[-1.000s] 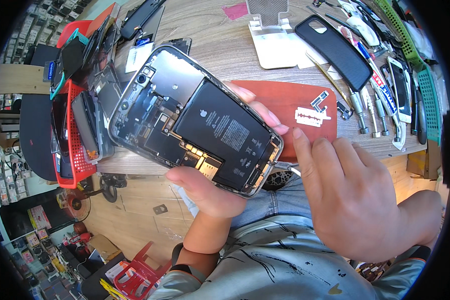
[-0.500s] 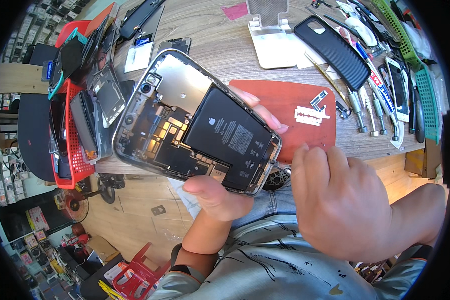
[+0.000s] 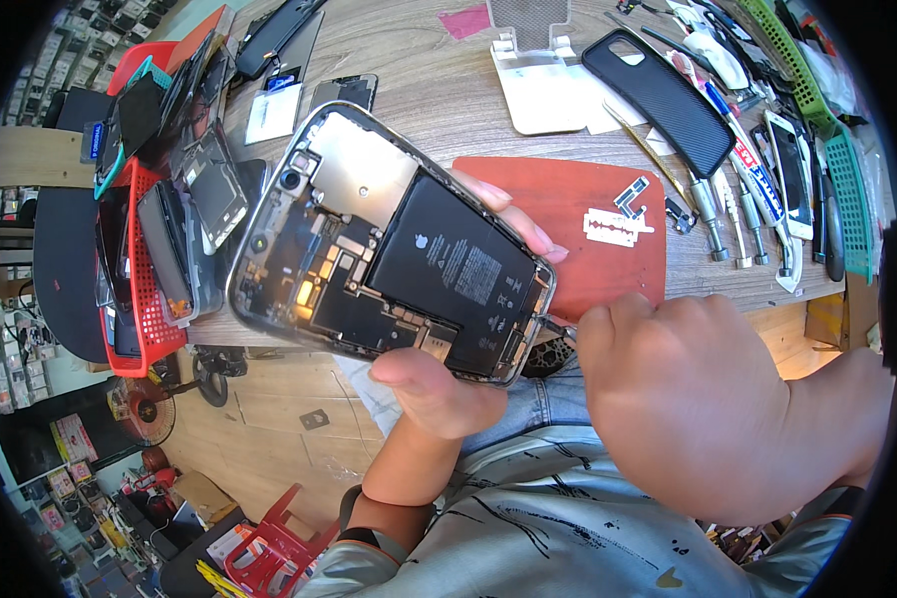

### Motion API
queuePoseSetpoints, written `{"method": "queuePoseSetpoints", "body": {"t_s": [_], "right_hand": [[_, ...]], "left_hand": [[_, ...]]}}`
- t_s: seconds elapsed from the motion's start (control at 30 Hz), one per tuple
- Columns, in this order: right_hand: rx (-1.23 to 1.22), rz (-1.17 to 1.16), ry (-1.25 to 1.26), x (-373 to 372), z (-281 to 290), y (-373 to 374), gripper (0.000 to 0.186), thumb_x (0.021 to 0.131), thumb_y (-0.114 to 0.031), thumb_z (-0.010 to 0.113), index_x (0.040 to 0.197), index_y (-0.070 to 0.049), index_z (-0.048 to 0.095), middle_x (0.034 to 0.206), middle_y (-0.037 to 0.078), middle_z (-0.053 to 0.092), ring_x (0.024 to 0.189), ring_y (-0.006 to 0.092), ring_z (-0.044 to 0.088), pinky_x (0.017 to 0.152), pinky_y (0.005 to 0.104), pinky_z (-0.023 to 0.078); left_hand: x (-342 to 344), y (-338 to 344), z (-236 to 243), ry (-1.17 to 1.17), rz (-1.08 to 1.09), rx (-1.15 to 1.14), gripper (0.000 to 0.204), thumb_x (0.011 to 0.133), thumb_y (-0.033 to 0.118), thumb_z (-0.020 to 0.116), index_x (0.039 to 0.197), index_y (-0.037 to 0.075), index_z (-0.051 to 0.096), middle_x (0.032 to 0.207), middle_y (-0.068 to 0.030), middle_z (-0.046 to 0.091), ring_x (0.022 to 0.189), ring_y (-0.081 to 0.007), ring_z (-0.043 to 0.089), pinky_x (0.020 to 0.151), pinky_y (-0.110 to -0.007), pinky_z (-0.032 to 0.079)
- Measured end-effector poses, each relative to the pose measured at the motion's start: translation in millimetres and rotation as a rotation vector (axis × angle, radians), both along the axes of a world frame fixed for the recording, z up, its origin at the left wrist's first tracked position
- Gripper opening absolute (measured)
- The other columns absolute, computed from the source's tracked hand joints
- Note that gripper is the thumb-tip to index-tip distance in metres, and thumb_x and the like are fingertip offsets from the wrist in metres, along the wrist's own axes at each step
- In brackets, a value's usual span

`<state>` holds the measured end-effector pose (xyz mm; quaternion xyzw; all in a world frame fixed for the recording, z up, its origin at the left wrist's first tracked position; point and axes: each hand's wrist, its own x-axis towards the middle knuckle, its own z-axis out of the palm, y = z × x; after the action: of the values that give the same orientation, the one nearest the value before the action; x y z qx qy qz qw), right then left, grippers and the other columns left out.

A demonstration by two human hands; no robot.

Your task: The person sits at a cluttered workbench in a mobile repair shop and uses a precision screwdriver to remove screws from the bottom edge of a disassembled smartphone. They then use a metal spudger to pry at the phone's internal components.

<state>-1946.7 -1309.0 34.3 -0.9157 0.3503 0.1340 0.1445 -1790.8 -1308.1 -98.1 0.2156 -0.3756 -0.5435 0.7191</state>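
An opened smartphone [image 3: 363, 278] lies tilted in my left hand [image 3: 439, 399], its insides facing up. My left thumb presses the near long edge, and fingertips show past the far edge. A black battery [image 3: 448, 261] fills much of the frame, with a circuit board [image 3: 341, 299] beside it and a bare silver plate toward the camera end. My closed right hand [image 3: 683, 399] grips a slim metal-tipped tool [image 3: 560, 327], mostly hidden by the fingers. Its tip meets the phone's bottom end, near the port; I cannot tell exactly what it touches.
Beyond the phone, a red mat [image 3: 593, 264] carries a razor blade [image 3: 613, 227] and a small metal part [image 3: 631, 196]. A black phone case [image 3: 660, 100], screwdrivers [image 3: 708, 214] and a white phone [image 3: 789, 174] lie at right. The red basket [image 3: 148, 269] at left holds phone parts.
The tool's tip has come in a little, up and left, onto the phone's bottom end. My right hand has turned slightly at the wrist. The phone has barely shifted.
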Motion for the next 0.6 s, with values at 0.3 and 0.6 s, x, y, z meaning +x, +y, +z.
{"method": "queuePoseSetpoints", "body": {"t_s": [0.3,0.6], "right_hand": [[-0.208,0.092,0.020,-5,-14,7,0.017,0.077,-0.013,0.066,0.082,0.003,0.061,0.076,0.011,0.051,0.057,0.0197,0.055,0.043,0.0358,0.041],[-0.437,0.159,0.128,-5,-24,19,0.020,0.078,-0.013,0.064,0.085,0.006,0.062,0.075,0.011,0.048,0.059,0.0202,0.052,0.042,0.0336,0.035]], "left_hand": [[2,0,16,-0.106,0.061,0.194,0.122,0.081,0.100,0.043,0.137,-0.009,0.048,0.121,-0.0144,0.058,0.098,-0.0236,0.068,0.079,-0.036,0.056],[3,-1,13,-0.077,0.045,0.195,0.117,0.084,0.096,0.049,0.136,-0.009,0.049,0.123,-0.0150,0.058,0.097,-0.0243,0.068,0.080,-0.037,0.056]]}}
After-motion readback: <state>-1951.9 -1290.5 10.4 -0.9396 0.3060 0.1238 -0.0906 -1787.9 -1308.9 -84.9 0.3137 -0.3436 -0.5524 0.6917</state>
